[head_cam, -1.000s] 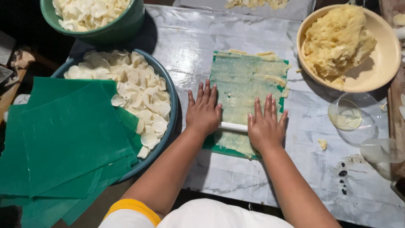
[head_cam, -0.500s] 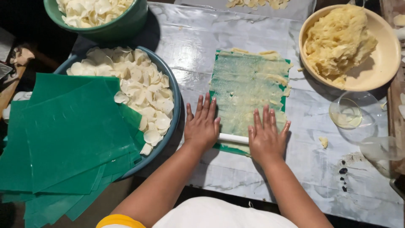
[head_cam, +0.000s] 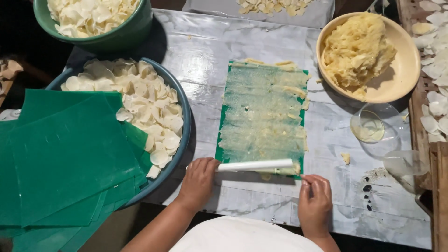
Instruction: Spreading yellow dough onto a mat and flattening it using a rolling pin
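Observation:
A green plastic sheet [head_cam: 261,116] lies on the covered table, smeared with a thin pale yellow layer of dough. A white roller [head_cam: 254,165] rests across its near edge. My left hand [head_cam: 198,179] grips the roller's left end. My right hand [head_cam: 315,203] sits just past the roller's right end, fingertips at the sheet's near right corner, curled and holding nothing that I can see.
A stack of green sheets [head_cam: 60,158] overlaps a blue basin [head_cam: 184,135] of white chips. A green bowl [head_cam: 116,37] of chips stands far left. A tan bowl [head_cam: 396,88] of yellow dough and a small glass bowl [head_cam: 373,128] sit at right.
Both hands pulled the roller back from the sheet's middle to its near edge. The flat palms have lifted off; my left hand now grips the roller's end and my right has moved off it.

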